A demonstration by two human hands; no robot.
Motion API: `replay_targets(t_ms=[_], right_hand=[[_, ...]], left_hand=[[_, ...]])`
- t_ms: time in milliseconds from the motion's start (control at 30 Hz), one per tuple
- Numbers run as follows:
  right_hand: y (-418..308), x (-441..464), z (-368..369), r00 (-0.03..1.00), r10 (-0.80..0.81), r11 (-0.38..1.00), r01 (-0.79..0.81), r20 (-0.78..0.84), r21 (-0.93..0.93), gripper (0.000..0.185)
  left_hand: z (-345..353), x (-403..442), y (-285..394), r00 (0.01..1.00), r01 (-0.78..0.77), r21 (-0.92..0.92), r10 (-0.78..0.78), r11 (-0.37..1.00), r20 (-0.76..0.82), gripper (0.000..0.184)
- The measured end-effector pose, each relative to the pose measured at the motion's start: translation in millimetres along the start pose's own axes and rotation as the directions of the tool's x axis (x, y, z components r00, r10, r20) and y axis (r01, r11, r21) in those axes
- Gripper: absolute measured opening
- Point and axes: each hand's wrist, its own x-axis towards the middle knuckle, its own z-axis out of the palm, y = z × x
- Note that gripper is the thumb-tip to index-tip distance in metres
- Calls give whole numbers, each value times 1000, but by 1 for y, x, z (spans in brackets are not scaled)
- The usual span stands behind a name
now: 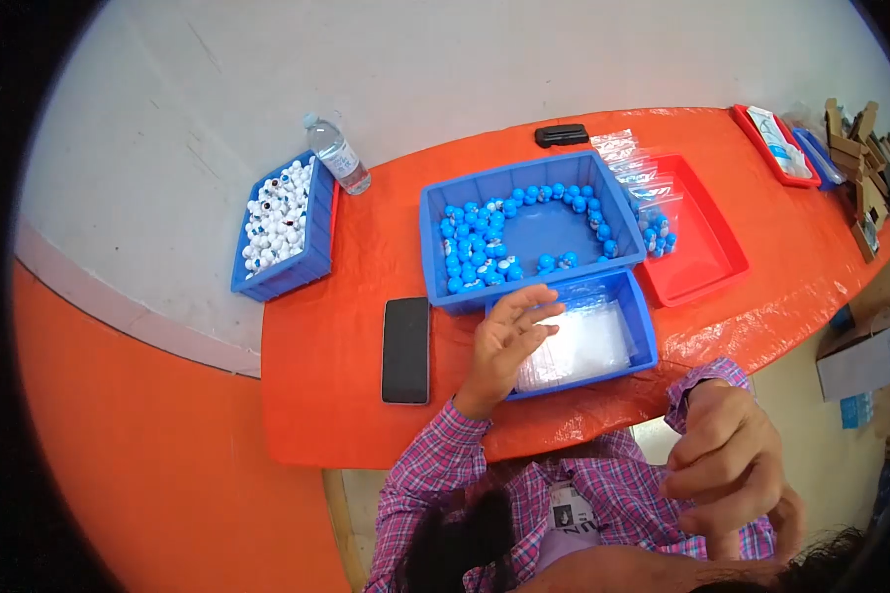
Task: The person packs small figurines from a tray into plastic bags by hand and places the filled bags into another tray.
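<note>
My left hand (512, 341) is raised over the left edge of a small blue tray (643, 331) that holds clear plastic bags (588, 346). Its fingers are apart and nothing is between them. Behind it stands a larger blue bin (433, 237) with many small blue balls (477, 237) along its sides. My right hand (732, 460) hangs near my chest, off the table's front edge, with its fingers curled; whether they hold anything is hidden.
A black phone (405, 351) lies on the red table (336, 425). Further left are a blue bin of white pieces (277, 217) and a water bottle (338, 156). A red tray (707, 237) with bagged blue balls (658, 235), a black object (561, 135) and cardboard pieces (865, 178) are behind and right.
</note>
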Motion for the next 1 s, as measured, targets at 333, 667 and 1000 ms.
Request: replay_targets(t_ms=[333,667,1000], right_hand=[[-5,-2,-2,999,-11,997,7,-50,-77,45],[-11,-11,-6,997,53,981,-62,-55,-184,34],[46,-34,-37,662,743,592,-719,-100,-363,21]], left_hand=[[-2,-1,8,968,-208,832,233,515,97,34],[8,4,5,978,-185,980,-107,-73,177,32],[-9,6,-8,947,-228,895,302,384,112,23]])
